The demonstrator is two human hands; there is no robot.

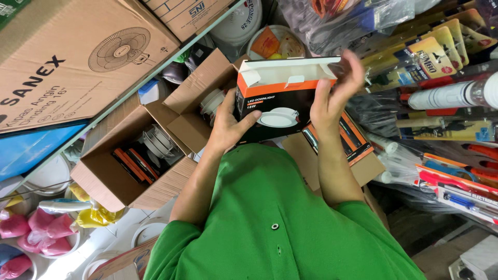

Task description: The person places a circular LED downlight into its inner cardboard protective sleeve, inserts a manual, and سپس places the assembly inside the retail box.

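Observation:
I hold a black and orange lamp box point(275, 98) with a picture of a round white downlight on its front, in front of my green shirt. Its white top flaps stand open. My left hand point(228, 122) grips the box's left side, thumb across the front. My right hand point(334, 93) is against the right side, fingers spread and raised by the open flap. Below the box, an open brown carton point(332, 153) holds more boxes of the same kind.
A second open carton point(129, 166) at left holds white round lamps and orange-edged boxes. A large fan carton point(67, 57) sits upper left. Packaged tools and tubes point(446, 93) hang at right. Pink bags in bowls point(36, 231) lie lower left.

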